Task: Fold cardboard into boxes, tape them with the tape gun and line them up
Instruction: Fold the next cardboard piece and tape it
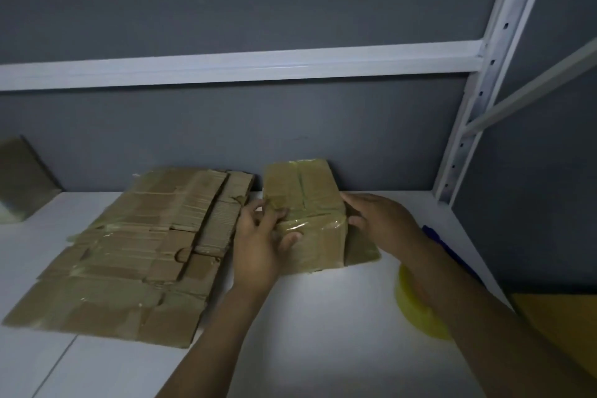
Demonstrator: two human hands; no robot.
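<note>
Left hand [258, 244] grips the left edge of the box [303, 200], fingers curled onto its top, thumb on the near face. Right hand [379, 223] holds the right side, fingers and thumb bent against it. Box sits on the white table [323, 317] with its far end at the grey wall [226, 126]. It is closed and glossy with tape, so its contents are not visible; one flap [361, 250] sticks out at its lower right. Flat cardboard [142, 255] lies just left of the box, stacked and creased. Tape gun [416, 307] lies under the right forearm: yellow roll and a blue part show, the rest is hidden. Second box [22, 178] is at far left, cut off by the frame edge. White rack post [481, 90] stands at right. Picture is dim and soft.
</note>
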